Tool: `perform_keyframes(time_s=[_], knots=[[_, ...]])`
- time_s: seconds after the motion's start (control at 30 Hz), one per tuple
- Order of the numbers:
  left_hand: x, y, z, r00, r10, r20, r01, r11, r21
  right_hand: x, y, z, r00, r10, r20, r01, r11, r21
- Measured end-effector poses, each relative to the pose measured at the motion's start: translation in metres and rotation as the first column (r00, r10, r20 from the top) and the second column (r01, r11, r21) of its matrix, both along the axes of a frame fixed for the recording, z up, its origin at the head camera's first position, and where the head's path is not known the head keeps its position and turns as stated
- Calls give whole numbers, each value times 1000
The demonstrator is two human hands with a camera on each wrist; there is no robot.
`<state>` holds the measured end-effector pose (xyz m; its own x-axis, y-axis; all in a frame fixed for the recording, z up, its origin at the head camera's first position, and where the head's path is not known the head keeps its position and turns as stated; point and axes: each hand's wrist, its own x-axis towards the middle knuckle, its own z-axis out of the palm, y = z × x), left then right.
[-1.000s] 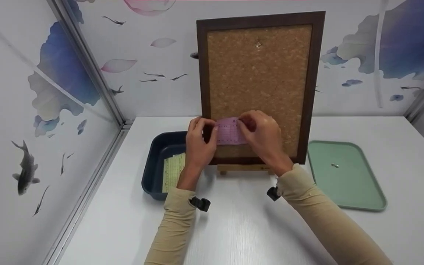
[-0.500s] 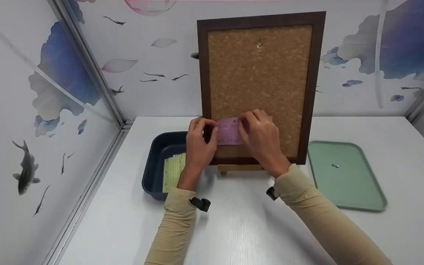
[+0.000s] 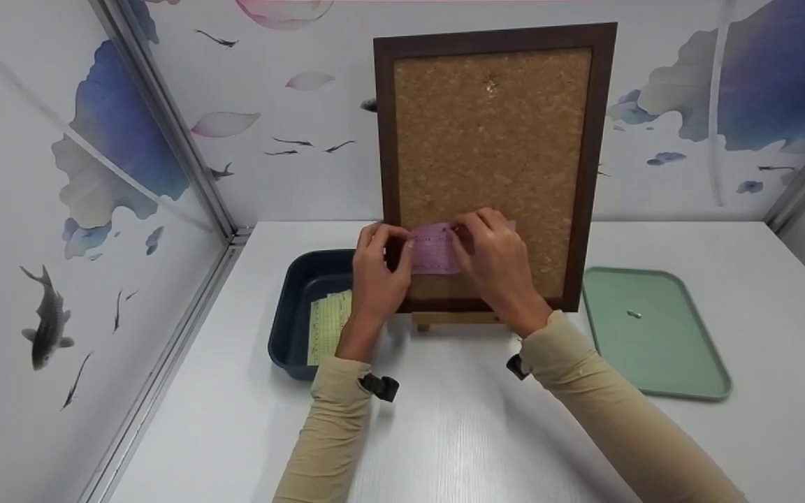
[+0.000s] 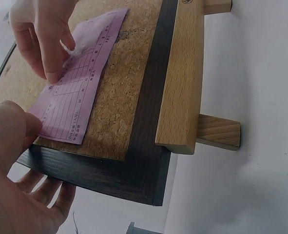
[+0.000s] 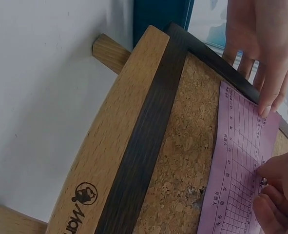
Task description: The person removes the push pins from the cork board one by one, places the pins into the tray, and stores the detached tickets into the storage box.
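Observation:
A framed cork board [image 3: 486,147] stands upright on a wooden easel [image 4: 182,83]. A pink printed slip [image 3: 434,250] lies across its lower part. My left hand [image 3: 380,272] holds the slip's left end with the thumb, its other fingers behind the dark frame [image 4: 100,173]. Over the slip's upper middle, my right hand [image 3: 497,255] presses with thumb and forefinger. Between those fingertips a small shiny pin [image 5: 264,182] shows, mostly hidden. The right wrist view shows the left fingertip on the slip's far corner.
At the left stands a dark blue bin [image 3: 294,328] holding yellow-green printed slips [image 3: 328,328]. A green tray [image 3: 661,356] on the right bears a small shiny piece [image 3: 634,314]. Something small and shiny [image 3: 490,85] sits high on the cork. Walls enclose the white table [image 3: 437,433].
My right hand has shifted slightly left and turned over the slip, so the slip's right end now shows behind it. The left hand stays in place.

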<state>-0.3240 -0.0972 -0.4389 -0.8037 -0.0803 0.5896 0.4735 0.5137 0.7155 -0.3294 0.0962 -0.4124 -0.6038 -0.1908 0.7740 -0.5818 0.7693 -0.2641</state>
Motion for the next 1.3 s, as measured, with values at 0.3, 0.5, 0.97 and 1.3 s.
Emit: perform_keyframes(time_s=[0.3,0.5,0.97,1.3], knots=[[-1,-1,-2,1000,1,3,-1,1000,-4,-1,-1,0,1000,20,7,-20,999,-29],[-2,-1,-3,1000,-2,-10,2,1000,1,0,-1,0,999,45,11,-44,997,-57],[0,0,-1,1000,1,3,-1,1000,6,-1,3,-1,997,56,-51,-59,997,-52],[0,0,-1,1000,-8,-1,8,1000,5,1,4,-2,997,43,-60,-47,997,-63]])
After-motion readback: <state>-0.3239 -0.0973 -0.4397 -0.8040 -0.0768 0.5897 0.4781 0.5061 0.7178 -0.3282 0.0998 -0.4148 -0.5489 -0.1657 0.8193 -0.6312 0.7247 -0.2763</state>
